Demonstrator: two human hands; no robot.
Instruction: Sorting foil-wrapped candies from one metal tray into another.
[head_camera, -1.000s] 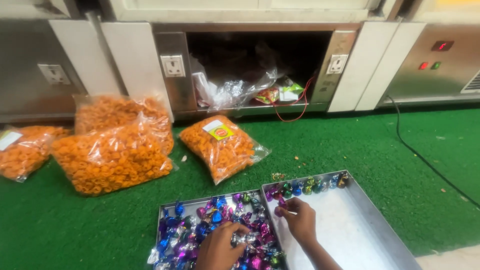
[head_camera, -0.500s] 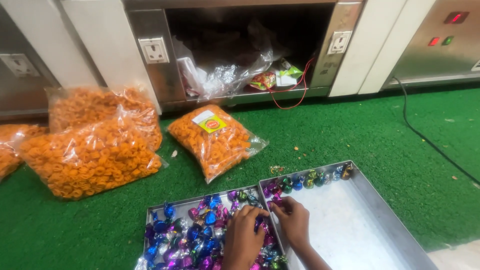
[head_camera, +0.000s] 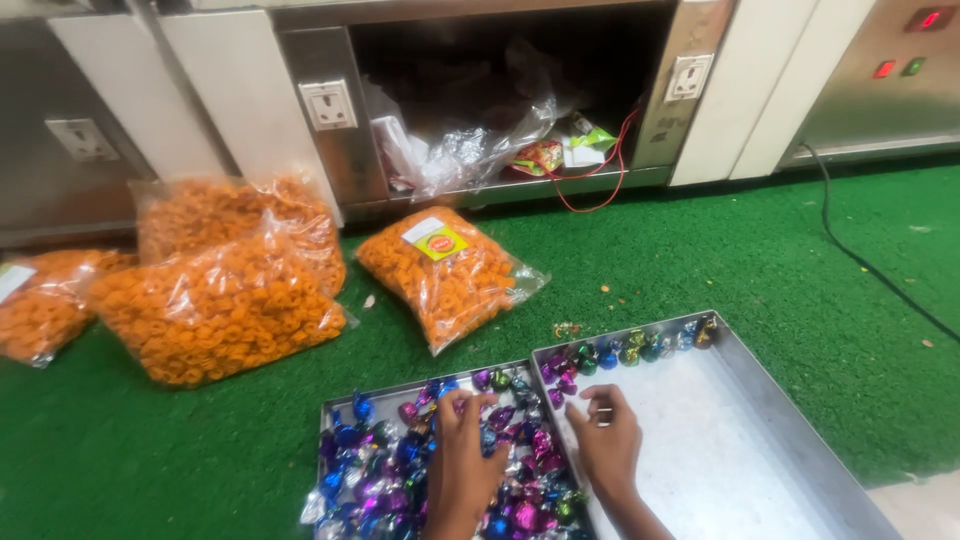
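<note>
The left hand (head_camera: 462, 462) rests palm-down on a heap of small foil-wrapped candies in blue, purple, pink and silver (head_camera: 400, 470). Its fingers are spread and curled into the heap; whether they close on any one piece cannot be told. The heap fills a shallow rectangular steel tray (head_camera: 340, 412), which lies on the green artificial-turf mat (head_camera: 700, 260).

The right hand (head_camera: 606, 440) lies just beside the left hand, over the near-left part of a second shallow rectangular steel tray (head_camera: 790, 420). Its fingertips are drawn together around a small silver-wrapped piece (head_camera: 603, 415), pinched lightly. The two trays touch along one long side. The second tray is mostly bare; a single row of foil-wrapped candies (head_camera: 630, 352) runs along its far wall.

Beyond the trays, three clear plastic bags of orange ring-shaped snacks lie on the mat: one labelled bag (head_camera: 445, 272) near the trays, a larger stacked pair (head_camera: 225, 285) to its left, and a further bag (head_camera: 40, 305) at the left edge.

Behind them stands a stainless-steel cabinet (head_camera: 330, 150) with wall sockets and an open compartment holding crumpled clear plastic wrap (head_camera: 460, 150) and a red cable (head_camera: 600, 180). A black cable (head_camera: 860, 260) crosses the mat at the right.
</note>
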